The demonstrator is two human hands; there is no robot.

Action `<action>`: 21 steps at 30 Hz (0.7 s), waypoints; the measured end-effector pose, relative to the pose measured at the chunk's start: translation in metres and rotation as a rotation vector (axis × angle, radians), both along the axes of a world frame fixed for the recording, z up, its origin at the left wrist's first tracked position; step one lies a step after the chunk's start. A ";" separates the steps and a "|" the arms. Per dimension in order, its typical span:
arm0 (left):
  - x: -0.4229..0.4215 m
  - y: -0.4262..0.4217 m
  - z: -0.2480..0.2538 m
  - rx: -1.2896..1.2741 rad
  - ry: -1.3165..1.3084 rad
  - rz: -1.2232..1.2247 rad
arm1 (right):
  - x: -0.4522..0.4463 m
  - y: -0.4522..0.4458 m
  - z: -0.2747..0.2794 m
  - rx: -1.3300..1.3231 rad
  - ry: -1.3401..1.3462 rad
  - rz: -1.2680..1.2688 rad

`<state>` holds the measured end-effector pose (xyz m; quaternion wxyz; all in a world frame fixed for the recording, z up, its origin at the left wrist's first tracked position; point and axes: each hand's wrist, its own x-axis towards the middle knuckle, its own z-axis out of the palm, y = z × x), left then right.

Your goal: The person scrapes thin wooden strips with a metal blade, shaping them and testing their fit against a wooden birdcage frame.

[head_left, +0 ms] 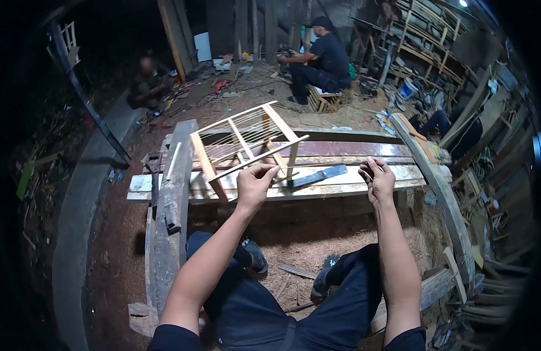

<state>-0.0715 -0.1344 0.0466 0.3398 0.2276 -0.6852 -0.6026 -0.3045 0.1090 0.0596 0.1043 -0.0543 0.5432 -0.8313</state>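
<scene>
Between my two hands runs a thin stick or strand (323, 165), level above the bench; its exact kind is hard to make out. My left hand (256, 186) pinches near its left end, thumb and forefinger together. Its other end is pinched by the fingertips of my right hand (378, 178). Just beyond my left hand, a small wooden frame (242, 133) with several thin parallel rods stands tilted on the bench. A dark, flat blade-like tool (320, 176) lies on the boards between my hands.
Pale planks (364, 175) form the bench, with heavy side beams (178, 169) left and right (437, 169). Farther back, a person (323, 61) sits working and another (149, 85) crouches at left. Wood racks (428, 38) and a bucket (408, 89) are at right.
</scene>
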 end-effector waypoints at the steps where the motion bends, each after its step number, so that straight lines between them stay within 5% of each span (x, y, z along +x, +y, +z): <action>1: 0.010 -0.008 -0.002 0.029 0.027 0.033 | 0.002 -0.013 0.000 -0.001 -0.005 0.033; 9: 0.063 -0.085 -0.012 -0.371 0.067 0.473 | 0.009 -0.138 -0.002 0.193 0.033 0.195; 12: 0.077 -0.102 -0.027 -0.425 -0.069 0.576 | 0.000 -0.178 -0.030 0.375 0.287 0.157; 21: 0.084 -0.121 -0.048 -0.249 -0.165 0.628 | -0.019 -0.233 -0.082 0.514 0.570 0.109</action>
